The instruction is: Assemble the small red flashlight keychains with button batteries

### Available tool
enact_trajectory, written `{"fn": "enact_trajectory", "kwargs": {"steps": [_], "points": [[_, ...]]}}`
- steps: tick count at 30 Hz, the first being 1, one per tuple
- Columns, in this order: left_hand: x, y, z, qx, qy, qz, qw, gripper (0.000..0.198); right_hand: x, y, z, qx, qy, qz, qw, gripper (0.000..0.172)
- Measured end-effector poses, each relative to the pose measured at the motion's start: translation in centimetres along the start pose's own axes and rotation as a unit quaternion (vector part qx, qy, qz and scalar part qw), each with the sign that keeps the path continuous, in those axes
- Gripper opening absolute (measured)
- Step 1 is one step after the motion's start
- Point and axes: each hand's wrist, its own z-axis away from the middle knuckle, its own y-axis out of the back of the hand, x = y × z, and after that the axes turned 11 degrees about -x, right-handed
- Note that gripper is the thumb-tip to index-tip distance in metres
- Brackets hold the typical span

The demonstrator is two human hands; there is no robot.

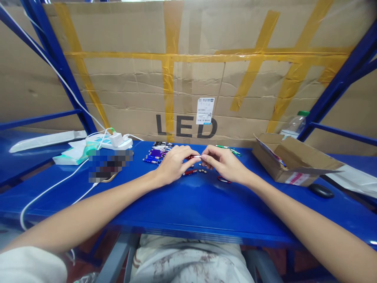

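Note:
My left hand is closed, with thumb and fingers pinching a slim red metal keychain flashlight held level above the table. At its silvery right end the fingertips of my right hand are pinched together; whatever small piece they grip is too hidden to make out. Just below lies another red flashlight, partly behind my left fingers. Several small silver button cells sit beside it. A red carabiner rests under my right hand.
Blue, purple, silver and black flashlights lie left of my hands, green ones behind the right. An open cardboard box and a black mouse stand right. At left are a power strip, cables, a tissue pack and a phone-like object.

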Motion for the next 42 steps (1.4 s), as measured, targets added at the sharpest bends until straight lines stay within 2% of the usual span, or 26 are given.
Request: {"fn": "enact_trajectory", "kwargs": {"steps": [5, 16, 21, 25, 28, 36, 42], "points": [[0.2, -0.1, -0.2, -0.015, 0.015, 0.020, 1.000, 0.024, 0.2, 0.9, 0.2, -0.029, 0.012, 0.065, 0.997, 0.031], [0.4, -0.3, 0.0, -0.078, 0.018, 0.020, 0.997, 0.025, 0.1, 2.3, 0.4, -0.107, -0.036, 0.036, 0.993, 0.034], [0.4, -0.4, 0.0, -0.088, 0.028, 0.015, 0.996, 0.023, 0.5, 3.7, 0.8, -0.131, -0.067, 0.100, 0.984, 0.035], [0.3, -0.4, 0.0, -0.089, 0.039, 0.022, 0.995, 0.024, 1.1, 5.3, 1.5, -0.267, -0.119, 0.123, 0.948, 0.021], [0.3, -0.4, 0.1, -0.091, 0.043, 0.025, 0.995, 0.022, 1.7, 5.9, 1.8, -0.312, -0.164, 0.138, 0.926, 0.013], [0.4, -0.5, 0.1, -0.100, 0.048, 0.027, 0.993, 0.023, 1.9, 5.0, 1.7, -0.299, -0.151, 0.135, 0.933, 0.007], [0.2, -0.6, 0.1, -0.096, 0.046, 0.032, 0.994, 0.025, 0.9, 4.5, 1.4, -0.217, -0.102, 0.132, 0.962, 0.012]]}}
